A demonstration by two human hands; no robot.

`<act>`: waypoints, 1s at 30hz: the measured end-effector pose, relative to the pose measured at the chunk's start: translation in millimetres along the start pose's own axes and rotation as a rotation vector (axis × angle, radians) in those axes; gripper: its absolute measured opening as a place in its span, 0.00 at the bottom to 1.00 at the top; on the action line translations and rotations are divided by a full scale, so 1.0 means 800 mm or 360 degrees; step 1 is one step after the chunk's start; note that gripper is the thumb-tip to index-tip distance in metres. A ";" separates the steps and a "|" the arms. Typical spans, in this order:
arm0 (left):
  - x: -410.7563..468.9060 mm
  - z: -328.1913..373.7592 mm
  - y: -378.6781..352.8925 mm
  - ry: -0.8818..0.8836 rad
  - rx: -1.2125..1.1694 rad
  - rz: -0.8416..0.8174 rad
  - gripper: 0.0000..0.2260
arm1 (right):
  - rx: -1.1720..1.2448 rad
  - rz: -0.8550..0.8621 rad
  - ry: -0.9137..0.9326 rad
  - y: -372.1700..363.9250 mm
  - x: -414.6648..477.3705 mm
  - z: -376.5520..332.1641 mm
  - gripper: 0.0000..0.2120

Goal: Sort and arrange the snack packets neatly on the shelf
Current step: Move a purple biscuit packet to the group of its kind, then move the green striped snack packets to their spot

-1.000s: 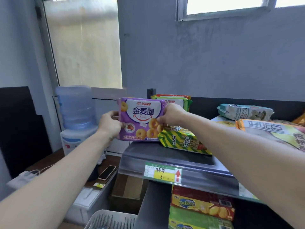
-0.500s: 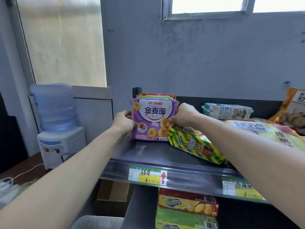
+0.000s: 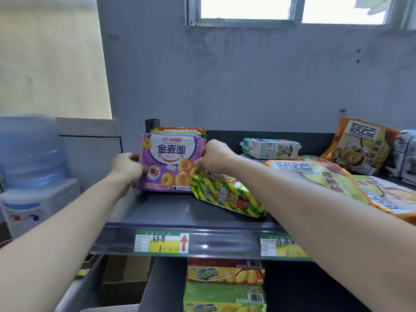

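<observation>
**Both hands hold the purple ring-biscuit packet upright on the shelf**

The left hand (image 3: 127, 168) grips the left edge of the glossy purple plastic packet printed with golden ring biscuits (image 3: 171, 162), fingers curled round its side. The right hand (image 3: 213, 157) pinches the packet's right edge, fingers bent. The packet stands upright at the left end of the dark grey metal shelf (image 3: 180, 212), in front of more upright packets with green and orange tops (image 3: 180, 130). Just right of it, touching its lower corner, a green-and-yellow striped foil bag (image 3: 227, 195) lies tilted under the right wrist. Further right lie a pale teal bag (image 3: 270, 148) and a large orange-and-green bag (image 3: 319, 179). A green and yellow price label with a red arrow (image 3: 162, 241) sits on the shelf's front edge.
</observation>
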State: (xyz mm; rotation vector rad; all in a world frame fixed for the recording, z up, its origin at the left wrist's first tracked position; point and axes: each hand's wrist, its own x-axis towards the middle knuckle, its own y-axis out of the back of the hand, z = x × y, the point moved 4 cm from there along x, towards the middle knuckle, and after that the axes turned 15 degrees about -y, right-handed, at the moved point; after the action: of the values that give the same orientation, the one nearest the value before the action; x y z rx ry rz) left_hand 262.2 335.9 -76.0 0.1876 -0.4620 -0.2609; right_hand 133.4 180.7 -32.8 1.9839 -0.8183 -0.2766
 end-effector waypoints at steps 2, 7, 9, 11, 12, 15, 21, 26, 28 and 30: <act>-0.002 0.003 0.001 0.0019 -0.0006 -0.0039 0.12 | 0.0037 0.0014 0.0025 0.006 -0.003 0.001 0.08; -0.006 0.009 0.010 0.0025 0.0102 0.0004 0.26 | 0.0137 0.0092 0.0031 0.035 -0.007 0.006 0.11; -0.005 0.017 0.017 -0.0101 0.0254 0.0154 0.26 | 0.0146 0.0136 0.0060 0.050 -0.012 0.010 0.11; -0.009 0.032 0.018 -0.0238 0.0343 0.0241 0.23 | 0.0167 0.0186 0.0073 0.065 -0.016 0.017 0.11; -0.013 0.042 0.015 -0.0298 0.0347 0.0246 0.21 | 0.0170 0.0211 0.0074 0.072 -0.018 0.020 0.11; -0.028 0.075 -0.004 -0.0464 0.0284 0.0165 0.16 | 0.0173 0.0268 0.0078 0.093 -0.022 0.031 0.10; -0.084 0.154 -0.064 -0.0802 0.0208 -0.0018 0.14 | 0.0295 0.0357 0.0015 0.153 -0.033 0.071 0.10; -0.123 0.209 -0.127 -0.0863 0.0061 -0.0253 0.13 | 0.0311 0.0381 -0.0049 0.194 -0.044 0.131 0.09; -0.133 0.223 -0.151 -0.0820 0.0009 -0.0327 0.13 | 0.0259 0.0370 -0.0061 0.207 -0.051 0.155 0.10; -0.142 0.231 -0.174 -0.0765 -0.0028 -0.0391 0.12 | 0.0217 0.0370 -0.0057 0.220 -0.058 0.177 0.10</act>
State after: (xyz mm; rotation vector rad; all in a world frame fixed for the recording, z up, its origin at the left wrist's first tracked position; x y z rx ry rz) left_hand 50.5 215.0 6.4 0.1636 -0.9151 -0.5558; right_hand -48.2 54.4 32.6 1.9902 -1.1059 -0.1237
